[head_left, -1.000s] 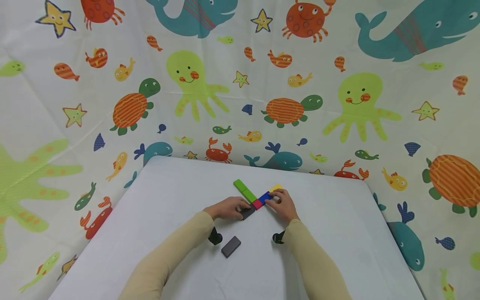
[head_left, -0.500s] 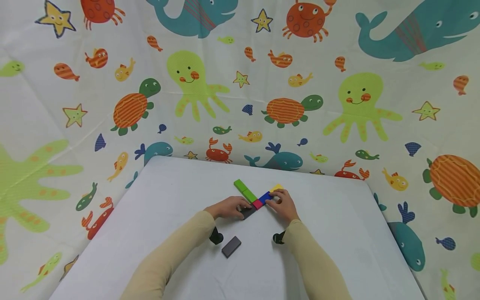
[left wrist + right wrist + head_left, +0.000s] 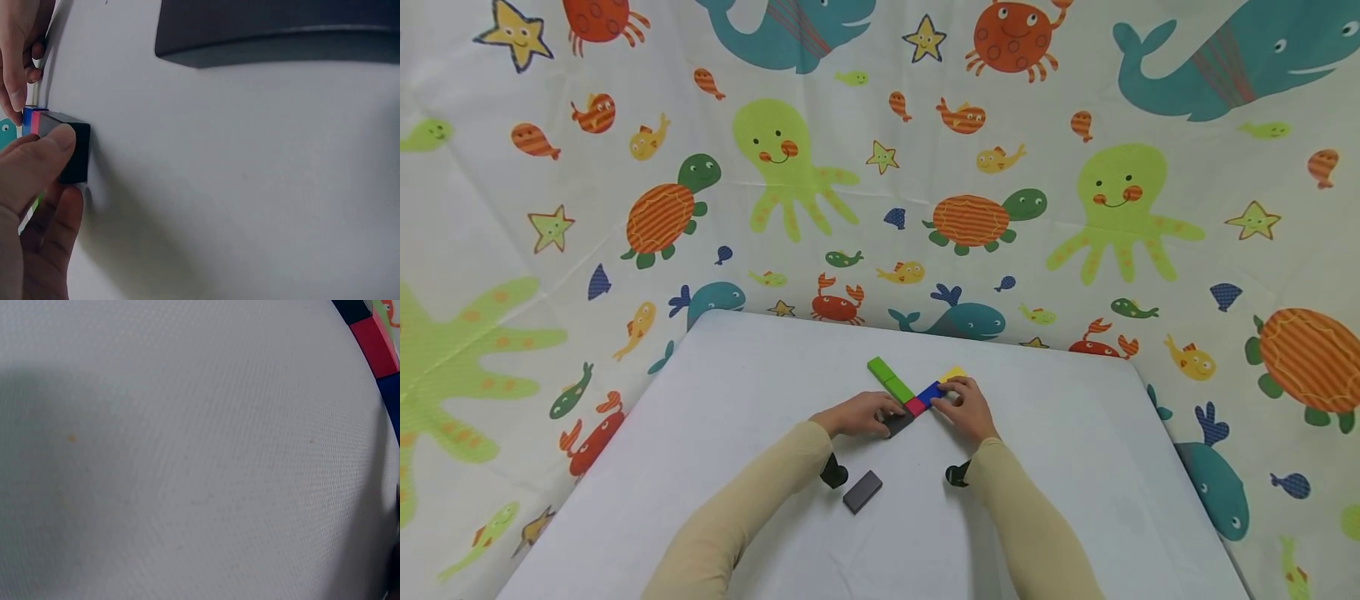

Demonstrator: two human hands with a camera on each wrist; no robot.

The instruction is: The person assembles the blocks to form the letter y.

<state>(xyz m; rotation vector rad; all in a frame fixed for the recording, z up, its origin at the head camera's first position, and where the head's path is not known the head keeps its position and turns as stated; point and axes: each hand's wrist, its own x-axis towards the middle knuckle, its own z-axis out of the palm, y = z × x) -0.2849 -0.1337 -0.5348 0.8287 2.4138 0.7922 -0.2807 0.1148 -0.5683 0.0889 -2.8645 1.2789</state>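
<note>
On the white table (image 3: 1075,467) a green block (image 3: 889,381), a red block (image 3: 915,407), a blue block (image 3: 930,393) and a yellow block (image 3: 954,374) lie touching in a small cluster. My left hand (image 3: 880,417) pinches a dark grey block (image 3: 897,425) at the red block's near side. In the left wrist view my thumb lies over that dark grey block (image 3: 67,153), which touches the red block (image 3: 35,121). My right hand (image 3: 947,397) curls over the blue block, fingertips (image 3: 17,94) on its end. The right wrist view catches only the red block (image 3: 375,342) and blue block (image 3: 392,403) at its edge.
A second dark grey block (image 3: 862,492) lies loose on the table nearer to me, between my forearms; it fills the top of the left wrist view (image 3: 275,31). A sea-creature patterned cloth (image 3: 880,167) hangs behind and around the table.
</note>
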